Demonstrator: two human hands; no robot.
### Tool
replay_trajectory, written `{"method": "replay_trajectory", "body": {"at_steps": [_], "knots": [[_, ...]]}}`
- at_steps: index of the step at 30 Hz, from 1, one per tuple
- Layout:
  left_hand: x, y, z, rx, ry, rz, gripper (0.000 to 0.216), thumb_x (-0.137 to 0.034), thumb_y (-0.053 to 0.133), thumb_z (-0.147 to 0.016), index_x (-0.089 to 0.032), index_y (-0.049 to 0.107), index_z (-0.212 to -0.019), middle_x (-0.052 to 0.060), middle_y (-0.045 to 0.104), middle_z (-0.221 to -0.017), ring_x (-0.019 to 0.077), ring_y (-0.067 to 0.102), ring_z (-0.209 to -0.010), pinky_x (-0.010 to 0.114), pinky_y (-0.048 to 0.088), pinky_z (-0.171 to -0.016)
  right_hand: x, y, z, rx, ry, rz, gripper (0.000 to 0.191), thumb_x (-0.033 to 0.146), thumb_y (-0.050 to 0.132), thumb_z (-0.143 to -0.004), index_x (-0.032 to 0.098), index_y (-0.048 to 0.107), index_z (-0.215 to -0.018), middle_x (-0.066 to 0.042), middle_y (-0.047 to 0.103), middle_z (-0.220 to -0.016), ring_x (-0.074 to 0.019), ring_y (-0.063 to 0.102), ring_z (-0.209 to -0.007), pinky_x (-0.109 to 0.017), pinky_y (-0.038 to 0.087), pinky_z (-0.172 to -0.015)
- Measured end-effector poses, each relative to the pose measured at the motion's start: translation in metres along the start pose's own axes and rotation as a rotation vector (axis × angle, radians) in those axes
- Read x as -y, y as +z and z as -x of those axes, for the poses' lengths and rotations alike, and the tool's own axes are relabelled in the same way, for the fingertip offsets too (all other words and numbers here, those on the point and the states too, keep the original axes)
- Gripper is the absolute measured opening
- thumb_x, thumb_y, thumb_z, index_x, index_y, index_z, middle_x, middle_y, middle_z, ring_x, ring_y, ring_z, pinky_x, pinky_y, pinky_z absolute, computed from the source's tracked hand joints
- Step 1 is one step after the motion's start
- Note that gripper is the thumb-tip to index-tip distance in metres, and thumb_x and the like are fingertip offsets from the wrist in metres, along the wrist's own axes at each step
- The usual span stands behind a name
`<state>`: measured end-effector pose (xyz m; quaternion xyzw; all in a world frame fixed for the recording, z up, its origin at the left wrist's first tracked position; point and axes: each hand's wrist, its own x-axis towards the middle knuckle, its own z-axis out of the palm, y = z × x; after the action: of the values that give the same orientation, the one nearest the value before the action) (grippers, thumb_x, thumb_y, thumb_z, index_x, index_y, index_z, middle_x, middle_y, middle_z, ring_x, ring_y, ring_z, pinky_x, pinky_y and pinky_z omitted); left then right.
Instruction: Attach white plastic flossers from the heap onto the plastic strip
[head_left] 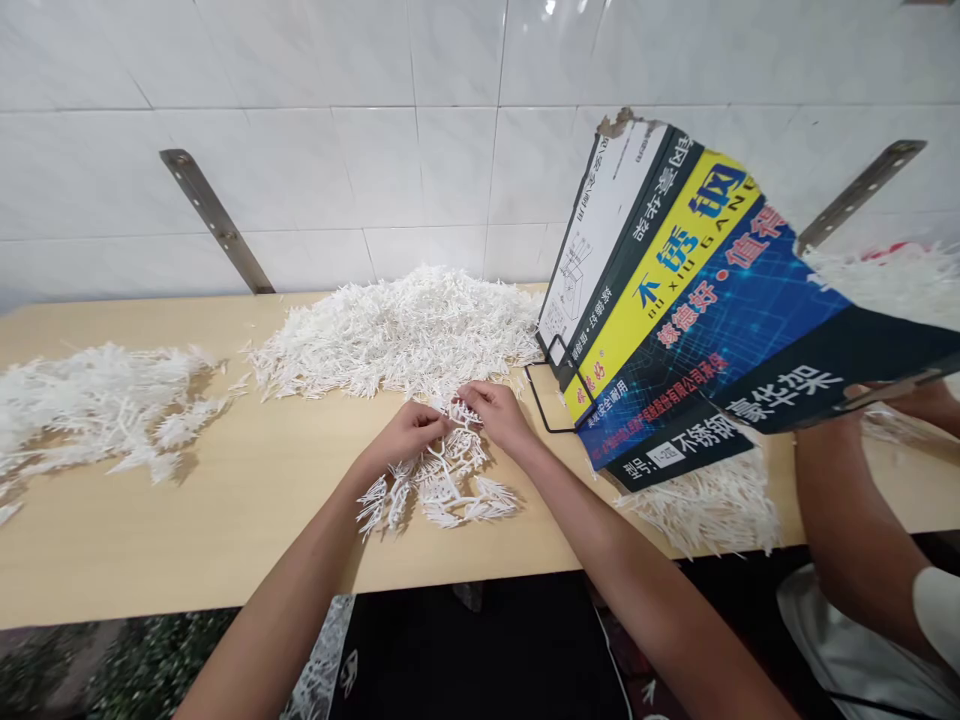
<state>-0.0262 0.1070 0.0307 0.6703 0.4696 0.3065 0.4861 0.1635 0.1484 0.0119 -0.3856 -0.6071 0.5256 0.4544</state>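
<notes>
Right here at the table, two bare hands meet over one branching sprig of thin white plastic (448, 470), its tips fanned out on the long tan tabletop (285, 545), just in front of the biggest heap. The left hand (409, 435) pinches the sprig's upper end between thumb and fingers; the right hand (499, 415), close beside it, has its thumb and fingertips pinched on the same end, though the exact bit between them is too small to make out.

I count four gatherings of loose white plastic pieces: a broad heap against the wall (405, 335), a spread at the left (82, 410), a patch at the front right (712, 505), and a pile at the far right (900, 285) with one bit of red on it. The single pieces are too many and tangled to count.

One printed cardboard panel in blue, yellow, black and white (675, 270) leans at a tilt beside one black wire stand (555, 430). Two perforated metal brackets (217, 220) slant along the pale tiled wall (300, 160). Past the panel, two forearms of one co-worker (847, 510) show.
</notes>
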Motion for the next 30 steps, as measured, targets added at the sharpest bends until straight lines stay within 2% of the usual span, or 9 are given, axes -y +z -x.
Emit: {"method": "replay_trajectory", "body": {"at_steps": [2,8,12,15,18,20,22,26,30], "knots": [[0.002,-0.002,-0.001,0.038,0.036,0.004,0.036,-0.034,0.060,-0.085,-0.018,0.044,-0.058,-0.004,0.043,-0.054,0.0086,0.038,-0.051,0.024,0.028,-0.052,-0.006,-0.001,-0.004,-0.105,-0.008,0.023,0.039,0.053,0.069,-0.086,0.020,0.066,-0.067,-0.001,0.059,-0.061,-0.0141,0.052,-0.058,-0.025,0.043,-0.054],[0.005,-0.006,0.006,0.190,0.048,-0.016,0.045,-0.039,0.066,-0.083,-0.018,0.041,-0.052,-0.004,0.040,-0.049,0.0076,0.035,-0.048,0.024,0.025,-0.050,-0.015,-0.005,-0.013,-0.386,0.061,-0.303,0.041,0.058,0.062,-0.090,0.022,0.057,-0.072,0.005,0.045,-0.055,-0.0102,0.040,-0.047,-0.023,0.041,-0.045],[0.002,-0.002,0.008,-0.008,-0.024,0.004,0.043,-0.048,0.063,-0.087,-0.016,0.057,-0.060,-0.003,0.046,-0.051,0.0087,0.039,-0.048,0.024,0.029,-0.049,-0.006,-0.005,-0.008,-0.159,-0.051,-0.163,0.031,0.050,0.072,-0.086,0.023,0.072,-0.101,-0.004,0.071,-0.093,-0.0150,0.063,-0.075,-0.023,0.050,-0.058],[0.002,0.002,0.005,-0.075,-0.049,0.049,0.042,-0.054,0.061,-0.089,-0.015,0.065,-0.073,-0.005,0.044,-0.054,0.0094,0.039,-0.049,0.023,0.031,-0.049,0.004,-0.008,-0.002,0.016,-0.051,-0.118,0.041,0.054,0.060,-0.094,0.027,0.072,-0.123,-0.007,0.073,-0.122,-0.0219,0.065,-0.107,-0.029,0.055,-0.076],[0.004,0.003,0.003,-0.055,-0.030,0.068,0.042,-0.055,0.062,-0.090,-0.015,0.062,-0.074,-0.005,0.043,-0.057,0.0100,0.040,-0.052,0.023,0.032,-0.051,0.010,-0.009,0.000,0.159,-0.072,-0.019,0.038,0.053,0.063,-0.093,0.023,0.078,-0.112,-0.007,0.076,-0.116,-0.0248,0.065,-0.112,-0.035,0.051,-0.092],[0.005,0.002,0.003,-0.031,-0.014,0.052,0.044,-0.054,0.061,-0.090,-0.017,0.054,-0.067,-0.005,0.041,-0.057,0.0096,0.037,-0.053,0.024,0.030,-0.052,0.009,-0.007,0.000,0.198,-0.101,0.051,0.032,0.050,0.070,-0.088,0.021,0.079,-0.097,-0.005,0.077,-0.099,-0.0239,0.067,-0.100,-0.035,0.049,-0.091],[0.005,0.002,0.003,-0.009,-0.013,0.010,0.047,-0.052,0.061,-0.090,-0.018,0.045,-0.061,-0.005,0.037,-0.055,0.0088,0.033,-0.052,0.024,0.026,-0.051,0.005,-0.005,-0.001,0.140,-0.094,0.074,0.032,0.051,0.072,-0.085,0.019,0.075,-0.082,-0.002,0.073,-0.082,-0.0211,0.064,-0.085,-0.033,0.050,-0.082],[0.002,0.001,0.003,-0.015,0.007,-0.043,0.042,-0.045,0.064,-0.086,-0.019,0.042,-0.062,-0.006,0.035,-0.055,0.0082,0.031,-0.051,0.024,0.023,-0.050,-0.006,-0.006,-0.007,-0.163,0.006,-0.061,0.033,0.051,0.075,-0.077,0.019,0.068,-0.072,0.000,0.061,-0.067,-0.0158,0.053,-0.065,-0.028,0.043,-0.060],[-0.001,-0.001,0.008,0.166,0.022,-0.033,0.038,-0.036,0.067,-0.082,-0.018,0.044,-0.058,-0.004,0.038,-0.054,0.0080,0.033,-0.051,0.024,0.024,-0.050,-0.008,-0.015,-0.015,-0.403,0.099,-0.335,0.032,0.049,0.072,-0.077,0.021,0.058,-0.071,0.003,0.051,-0.060,-0.0111,0.042,-0.051,-0.025,0.036,-0.047]]}}
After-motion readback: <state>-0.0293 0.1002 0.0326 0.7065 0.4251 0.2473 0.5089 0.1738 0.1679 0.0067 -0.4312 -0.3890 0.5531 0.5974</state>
